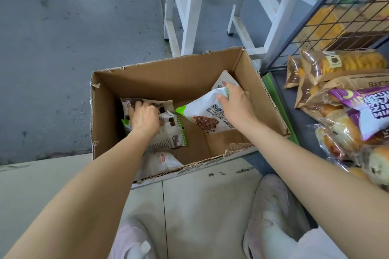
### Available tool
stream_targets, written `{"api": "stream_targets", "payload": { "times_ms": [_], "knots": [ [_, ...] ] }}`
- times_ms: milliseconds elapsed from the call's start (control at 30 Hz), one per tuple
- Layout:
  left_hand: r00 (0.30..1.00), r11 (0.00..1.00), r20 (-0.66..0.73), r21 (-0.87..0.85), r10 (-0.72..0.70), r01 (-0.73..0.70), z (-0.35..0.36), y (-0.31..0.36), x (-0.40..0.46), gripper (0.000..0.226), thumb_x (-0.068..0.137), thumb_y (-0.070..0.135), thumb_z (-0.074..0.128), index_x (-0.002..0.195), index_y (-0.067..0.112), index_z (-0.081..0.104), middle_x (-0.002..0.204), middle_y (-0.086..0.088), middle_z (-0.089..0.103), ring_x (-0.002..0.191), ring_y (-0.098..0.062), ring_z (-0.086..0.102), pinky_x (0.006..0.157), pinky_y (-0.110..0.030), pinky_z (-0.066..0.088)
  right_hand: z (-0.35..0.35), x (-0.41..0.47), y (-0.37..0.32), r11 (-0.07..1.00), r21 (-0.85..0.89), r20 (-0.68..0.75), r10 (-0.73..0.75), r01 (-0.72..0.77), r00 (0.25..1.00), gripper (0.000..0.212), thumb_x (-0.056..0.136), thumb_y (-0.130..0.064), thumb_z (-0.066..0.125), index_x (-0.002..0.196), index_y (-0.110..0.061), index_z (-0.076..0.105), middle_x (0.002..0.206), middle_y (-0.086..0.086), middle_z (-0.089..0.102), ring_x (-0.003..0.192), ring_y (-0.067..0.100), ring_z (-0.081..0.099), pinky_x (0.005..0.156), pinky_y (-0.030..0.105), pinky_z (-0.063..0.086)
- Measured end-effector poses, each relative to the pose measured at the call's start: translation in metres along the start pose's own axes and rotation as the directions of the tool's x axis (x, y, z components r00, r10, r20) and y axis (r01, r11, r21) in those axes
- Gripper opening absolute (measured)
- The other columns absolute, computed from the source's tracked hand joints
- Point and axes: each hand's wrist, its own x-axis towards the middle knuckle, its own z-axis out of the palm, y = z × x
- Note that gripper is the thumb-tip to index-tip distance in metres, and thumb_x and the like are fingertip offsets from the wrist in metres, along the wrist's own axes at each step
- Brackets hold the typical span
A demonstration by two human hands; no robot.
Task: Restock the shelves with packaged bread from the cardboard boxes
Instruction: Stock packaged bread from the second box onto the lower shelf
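both hands in the box [168, 78]: left hand [145, 119] grips a pack [171, 132], right hand [236, 104] grips a bag [205, 114], long axis slanting up-right.

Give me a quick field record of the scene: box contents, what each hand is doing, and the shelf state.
box: open cardboard box on the floor, flaps torn
contents: at least four white-and-green bread packets
left hand: grips a packet at the box's left side
right hand: pinches the top edge of a tilted packet
loose packet: one lies at the near wall, untouched
shelf: low shelf on the right already holds bagged bread
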Motion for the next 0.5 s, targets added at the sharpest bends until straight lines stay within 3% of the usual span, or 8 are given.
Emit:
{"api": "stream_targets", "payload": {
  "times_ms": [100,167,267,300,400,500],
  "knots": [
    [0.995,0.995,-0.054,-0.055,0.083,-0.086,-0.009,0.002,-0.009,0.025,0.089,0.030,0.061,0.109,0.016,0.064,0.120,-0.010,0.051,0.120,-0.031,0.040,0.099,-0.045,0.032,-0.009,-0.008,-0.002,1.000,0.009,-0.063,-0.011,0.011,0.998,0.015,0.098,-0.016,0.041,0.107,-0.007,0.050,0.106,0.017,0.059,0.095,0.028,0.050,0.057,0.028,0.031],
    [0.985,0.979,-0.090,-0.124,0.150,-0.161,-0.019,0.004,-0.020,0.016,0.092,0.023,0.055,0.102,0.013,0.063,0.115,-0.009,0.054,0.116,-0.031,0.046,0.097,-0.043,0.032,-0.021,-0.014,-0.005,0.999,0.035,-0.124,-0.012,0.016,0.992,0.002,0.098,-0.014,0.041,0.098,-0.016,0.041,0.088,0.008,0.051,0.082,0.021,0.044,0.046,0.021,0.023],
    [0.941,0.917,-0.189,-0.234,0.282,-0.322,-0.050,0.008,-0.040,0.008,0.092,0.016,0.056,0.092,0.011,0.061,0.128,-0.007,0.051,0.118,-0.029,0.048,0.097,-0.042,0.032,-0.042,-0.026,-0.013,0.998,0.030,-0.182,-0.050,0.056,0.982,0.013,0.097,-0.014,0.042,0.089,-0.015,0.032,0.074,0.000,0.045,0.078,0.024,0.043,0.046,0.027,0.021],
    [0.907,0.890,-0.240,-0.225,0.345,-0.398,-0.066,0.012,-0.047,0.007,0.091,0.016,0.058,0.088,0.011,0.061,0.135,-0.007,0.046,0.123,-0.029,0.044,0.099,-0.043,0.031,-0.051,-0.032,-0.017,0.996,0.007,-0.201,-0.080,0.084,0.976,0.014,0.097,-0.015,0.042,0.087,-0.014,0.033,0.079,0.004,0.050,0.081,0.027,0.047,0.049,0.032,0.022],
    [0.757,0.781,-0.326,-0.085,0.566,-0.619,-0.120,0.029,-0.075,0.008,0.087,0.021,0.064,0.087,0.013,0.066,0.145,-0.003,0.037,0.137,-0.026,0.031,0.106,-0.045,0.026,-0.081,-0.056,-0.033,0.985,-0.081,-0.235,-0.166,0.151,0.958,0.016,0.098,-0.019,0.043,0.086,-0.016,0.034,0.096,0.014,0.055,0.097,0.032,0.054,0.062,0.030,0.025],
    [0.653,0.691,-0.361,-0.034,0.666,-0.723,-0.170,0.049,-0.104,0.012,0.086,0.023,0.066,0.096,0.018,0.070,0.149,-0.007,0.030,0.138,-0.028,0.029,0.107,-0.046,0.028,-0.110,-0.080,-0.052,0.968,-0.083,-0.222,-0.251,0.238,0.942,0.017,0.096,-0.024,0.047,0.084,-0.017,0.038,0.083,0.009,0.047,0.093,0.034,0.055,0.062,0.031,0.026]
  ]
}}
